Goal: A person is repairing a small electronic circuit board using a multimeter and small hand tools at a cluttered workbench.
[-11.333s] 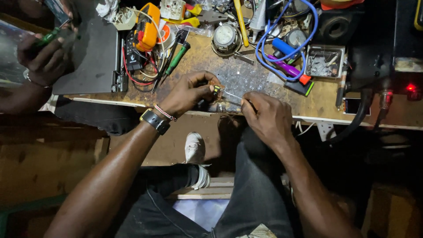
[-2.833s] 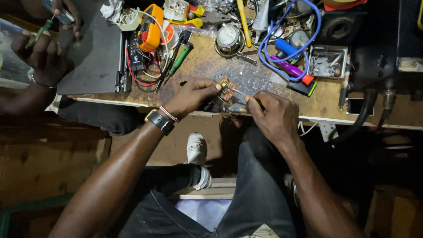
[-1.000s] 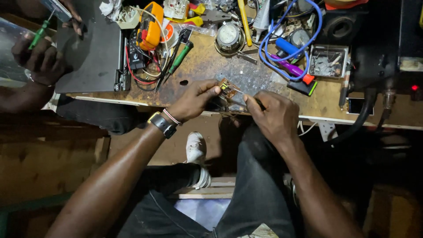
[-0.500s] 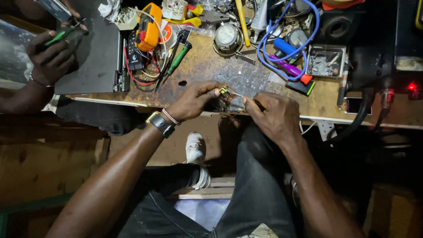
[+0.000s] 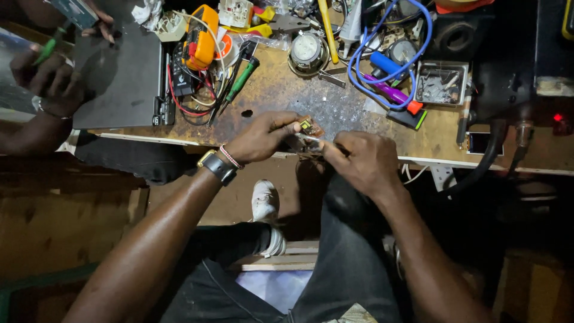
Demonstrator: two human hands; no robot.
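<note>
Head view: left hand (image 5: 261,137) pinches small circuit board (image 5: 308,127) at near edge of workbench (image 5: 269,90). Right hand (image 5: 362,161) just right of it, fingers closed on thin metal tool (image 5: 311,139), tip touching board. Orange multimeter (image 5: 200,43) far left.

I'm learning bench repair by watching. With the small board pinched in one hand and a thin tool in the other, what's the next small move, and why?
Probably ease the tool tip a touch further onto the board. The left hand pinches the board at the bench edge, the right hand holds the tool at its side, and the two nearly meet.
</note>
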